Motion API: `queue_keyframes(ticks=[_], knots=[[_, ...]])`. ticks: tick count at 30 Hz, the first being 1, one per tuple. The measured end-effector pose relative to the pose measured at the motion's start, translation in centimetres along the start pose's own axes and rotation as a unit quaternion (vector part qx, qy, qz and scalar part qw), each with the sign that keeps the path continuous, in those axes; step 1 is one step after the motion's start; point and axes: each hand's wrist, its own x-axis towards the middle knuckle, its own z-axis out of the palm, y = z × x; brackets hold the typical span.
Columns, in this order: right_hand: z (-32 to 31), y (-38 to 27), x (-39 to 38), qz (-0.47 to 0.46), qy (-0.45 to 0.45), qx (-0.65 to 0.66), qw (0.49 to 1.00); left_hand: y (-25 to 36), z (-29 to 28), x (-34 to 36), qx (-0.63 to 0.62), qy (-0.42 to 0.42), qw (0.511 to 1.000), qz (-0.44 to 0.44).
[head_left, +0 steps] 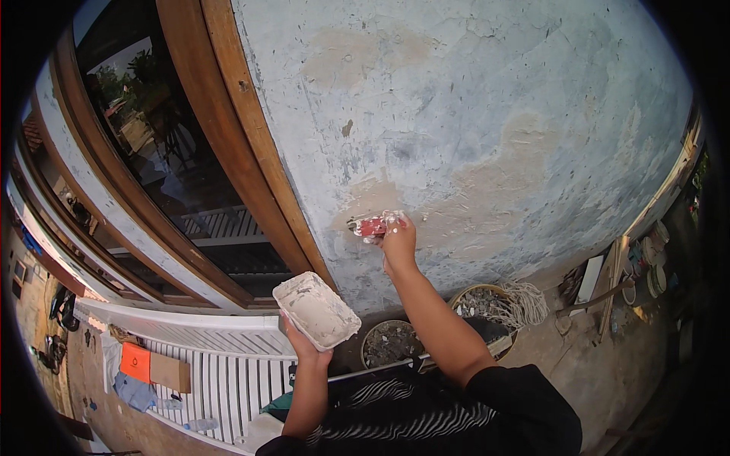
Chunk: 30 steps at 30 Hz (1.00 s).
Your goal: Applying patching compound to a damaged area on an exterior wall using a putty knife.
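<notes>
My left hand [304,343] holds up a pale rectangular tub [344,335] from below, its fingers around the side. Off-white paste [315,308] coats the inside of the tub. Against the wall, my right hand [400,237] is closed on a red putty knife [369,226] smeared with white paste; its blade is hard to make out. Beige filler [372,194] lies on the wall around the tool, and a larger beige patch [498,190] spreads to the right. The wall [456,83] is pale blue, worn and flaking.
A wooden window frame [251,137] borders the wall on the left. Below stands a white slatted bench [220,376] with an orange box [136,362] and bottles. Two pots of rubble [390,343], one with rope [525,304] beside it, sit at the wall's foot. Planks [612,285] lean at right.
</notes>
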Motion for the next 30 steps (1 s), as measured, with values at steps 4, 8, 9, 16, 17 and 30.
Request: queue_keyframes(ticks=[4, 8, 9, 16, 17, 30], knots=[[1.0, -3.9, -2.1, 0.009, -0.079, 0.049, 0.996, 0.5, -0.4, -0.2, -0.014, 0.000, 1.000, 0.011], [-2.3, -4.3, -3.8, 0.003, -0.098, 0.055, 0.994, 0.8, -0.1, -0.7, -0.023, 0.011, 1.000, -0.006], [-2.7, -4.3, -4.2, -0.009, -0.084, 0.059, 0.995, 0.9, -0.4, -0.7, -0.017, 0.015, 1.000, -0.004], [-5.1, 2.0, -3.3, 0.050, -0.038, -0.024, 0.998, 0.2, -0.4, -0.1, -0.022, 0.022, 1.000, -0.004], [-3.9, 1.8, -2.9, 0.040, -0.047, -0.020, 0.998, 0.2, -0.6, 0.1, -0.021, 0.024, 1.000, -0.003], [-5.3, 0.8, -5.1, -0.033, -0.080, 0.059, 0.994, 0.6, -0.2, 0.2, -0.024, 0.017, 1.000, 0.001]])
